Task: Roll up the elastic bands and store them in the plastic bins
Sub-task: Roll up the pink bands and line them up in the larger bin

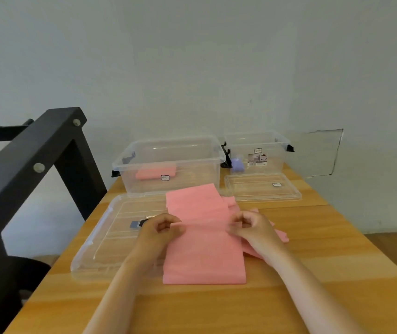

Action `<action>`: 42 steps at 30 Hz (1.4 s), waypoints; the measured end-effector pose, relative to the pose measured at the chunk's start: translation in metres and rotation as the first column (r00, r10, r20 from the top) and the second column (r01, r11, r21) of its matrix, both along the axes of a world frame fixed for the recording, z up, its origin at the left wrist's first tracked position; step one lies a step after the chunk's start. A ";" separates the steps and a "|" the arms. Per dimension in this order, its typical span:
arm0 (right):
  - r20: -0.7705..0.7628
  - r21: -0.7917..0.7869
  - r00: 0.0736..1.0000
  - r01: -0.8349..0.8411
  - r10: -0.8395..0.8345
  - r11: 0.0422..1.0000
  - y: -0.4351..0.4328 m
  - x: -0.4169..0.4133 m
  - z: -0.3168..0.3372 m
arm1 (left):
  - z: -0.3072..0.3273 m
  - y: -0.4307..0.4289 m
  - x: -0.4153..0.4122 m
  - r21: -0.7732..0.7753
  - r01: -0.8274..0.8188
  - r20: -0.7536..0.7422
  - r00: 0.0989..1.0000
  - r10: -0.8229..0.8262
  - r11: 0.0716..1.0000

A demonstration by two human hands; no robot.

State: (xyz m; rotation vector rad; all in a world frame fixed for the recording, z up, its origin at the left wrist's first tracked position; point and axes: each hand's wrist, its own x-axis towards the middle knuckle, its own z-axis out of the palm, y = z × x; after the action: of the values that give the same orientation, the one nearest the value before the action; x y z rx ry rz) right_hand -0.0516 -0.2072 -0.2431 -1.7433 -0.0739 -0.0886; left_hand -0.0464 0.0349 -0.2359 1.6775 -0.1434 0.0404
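Bare forearms are reaching in from below, and both hands are working at the middle of a long flat pink elastic band (pixel 204 256) that is lying on the pale wooden table (pixel 313 273). The left hand (pixel 158 227) is pinching the band's left edge with curled fingers, and the right hand (pixel 250 227) is pinching the right edge likewise, so neither is nearer (they are sitting level across the strip). The band's long axis is running straight away from the person. Its near end is squared off toward the body, and its far end is almost reaching the large clear plastic bin (pixel 199 174), with its left side overlapping a big clear flat plastic lid (pixel 101 237).

I'd judge any rolling is going to travel along that axis, toward the bin, which is already holding one rolled pink band (pixel 156 172). More pink material is poking out under the right side; a second band or a fold, I cannot tell. Further right a smaller clear bin (pixel 274 160) is standing behind its own lid (pixel 260 189). Behind everything is a plain pale wall (pixel 192 56), and a black metal frame (pixel 48 145) is looming at the left.
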 end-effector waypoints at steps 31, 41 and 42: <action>-0.033 0.088 0.990 -0.135 0.138 0.987 -0.008 -0.014 0.009 | 0.006 0.010 -0.012 -0.181 0.126 -0.053 0.989 -0.138 0.975; -0.009 0.118 0.994 -0.103 0.105 0.988 -0.007 -0.020 0.010 | 0.003 0.016 -0.012 -0.253 0.100 -0.034 0.993 -0.112 0.962; 0.024 0.102 0.997 -0.072 0.070 0.992 -0.007 -0.020 0.011 | 0.004 0.015 -0.013 -0.249 0.102 -0.024 0.993 -0.112 0.963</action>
State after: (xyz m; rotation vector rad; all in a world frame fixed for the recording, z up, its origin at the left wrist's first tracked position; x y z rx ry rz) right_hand -0.0719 -0.2140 -0.2323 -1.6359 -0.1440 -0.0574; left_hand -0.0592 0.0498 -0.2319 1.4180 -0.1922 -0.0537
